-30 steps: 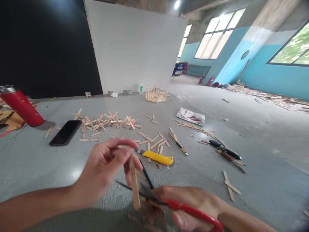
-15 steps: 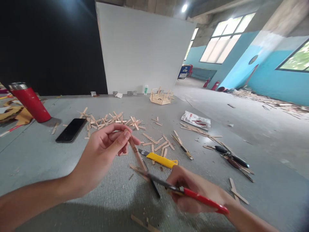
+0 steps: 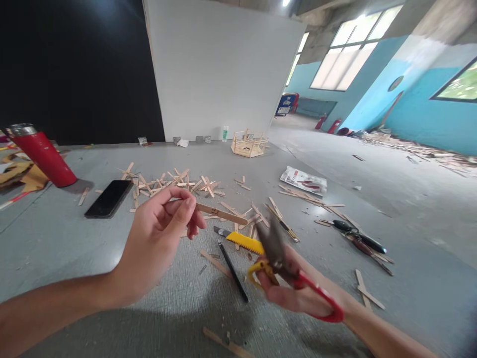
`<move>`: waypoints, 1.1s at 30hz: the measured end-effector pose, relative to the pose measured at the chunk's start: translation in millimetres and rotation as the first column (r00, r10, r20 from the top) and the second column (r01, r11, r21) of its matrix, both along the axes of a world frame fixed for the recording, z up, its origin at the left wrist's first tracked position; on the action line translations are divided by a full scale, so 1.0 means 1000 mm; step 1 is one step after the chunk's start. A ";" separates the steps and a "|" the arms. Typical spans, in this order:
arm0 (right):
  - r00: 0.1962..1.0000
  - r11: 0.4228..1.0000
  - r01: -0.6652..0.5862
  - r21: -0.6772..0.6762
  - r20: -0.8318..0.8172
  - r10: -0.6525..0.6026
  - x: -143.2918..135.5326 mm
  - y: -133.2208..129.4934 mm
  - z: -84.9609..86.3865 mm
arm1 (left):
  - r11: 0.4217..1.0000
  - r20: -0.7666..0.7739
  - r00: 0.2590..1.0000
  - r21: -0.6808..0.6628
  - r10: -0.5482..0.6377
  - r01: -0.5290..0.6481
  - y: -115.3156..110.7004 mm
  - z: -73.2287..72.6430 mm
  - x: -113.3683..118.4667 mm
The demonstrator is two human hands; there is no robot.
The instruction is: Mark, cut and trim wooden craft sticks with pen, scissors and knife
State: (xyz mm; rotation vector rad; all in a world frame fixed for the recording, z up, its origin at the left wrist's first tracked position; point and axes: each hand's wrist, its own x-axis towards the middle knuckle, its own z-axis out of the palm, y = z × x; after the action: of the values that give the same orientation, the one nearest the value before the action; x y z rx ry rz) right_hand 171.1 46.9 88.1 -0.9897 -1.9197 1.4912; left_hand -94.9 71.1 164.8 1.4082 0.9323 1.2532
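Note:
My left hand (image 3: 156, 238) pinches one end of a flat wooden craft stick (image 3: 227, 215) between thumb and fingers. Pencil-like marks show on the stick, which points right and slightly down. My right hand (image 3: 290, 293) grips scissors (image 3: 276, 248) with red and yellow on the handles; their dark blades are blurred and point up, just right of the stick's free end and apart from it. Beneath the hands lie a yellow utility knife (image 3: 244, 242) with its blade out and a slim black pen (image 3: 233, 271).
Loose craft sticks (image 3: 179, 179) are heaped behind my left hand. A phone (image 3: 109, 199) and a red flask (image 3: 44, 156) stand left. Farther back is a stick-built frame (image 3: 249, 144). Right are a white packet (image 3: 303, 179), a second cutter (image 3: 283, 223) and black-handled pliers (image 3: 359, 236).
The scissors have come off the stick, and their blades have swung upward. The stick has turned from pointing down toward me to pointing right. The black pen is now in plain view.

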 end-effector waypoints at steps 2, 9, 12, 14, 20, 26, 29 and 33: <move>0.952 0.976 0.025 0.217 0.292 -0.090 -0.009 0.002 0.000 | 0.999 -0.071 0.998 0.043 0.003 0.000 -0.002 0.003 0.000; 0.854 0.948 -0.151 0.280 0.520 -0.017 -0.028 -0.016 0.002 | 0.931 -0.142 0.930 -0.187 -0.340 0.312 -0.005 0.000 0.005; 0.936 0.948 -0.040 0.316 0.345 -0.075 -0.024 -0.023 0.014 | 0.830 -0.123 0.847 -0.315 -0.517 0.461 -0.006 -0.006 0.010; 0.981 0.975 0.106 0.197 0.142 -0.136 -0.022 -0.025 0.018 | 0.789 -0.122 0.810 -0.348 -0.573 0.506 -0.007 -0.011 0.013; 0.927 0.896 -0.024 -0.443 -0.345 -0.146 -0.026 -0.024 0.009 | 0.764 -0.142 0.777 -0.354 -0.613 0.539 -0.011 -0.021 0.015; 0.864 0.822 -0.163 -0.546 -0.481 -0.148 -0.029 -0.021 0.000 | 0.756 -0.141 0.770 -0.364 -0.622 0.544 -0.009 -0.022 0.016; 0.872 0.816 -0.156 -0.557 -0.466 -0.151 -0.028 -0.021 -0.002 | 0.762 -0.151 0.774 -0.369 -0.615 0.533 -0.009 -0.023 0.017; 0.890 0.820 -0.128 -0.558 -0.429 -0.154 -0.028 -0.022 -0.003 | 0.778 -0.187 0.778 -0.363 -0.599 0.512 -0.011 -0.022 0.017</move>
State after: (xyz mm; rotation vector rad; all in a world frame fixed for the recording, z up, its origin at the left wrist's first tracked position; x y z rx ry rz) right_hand 143.5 25.2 85.1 -0.7712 -1.1342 2.1373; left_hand -77.6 59.9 143.2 1.5002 0.7616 0.4348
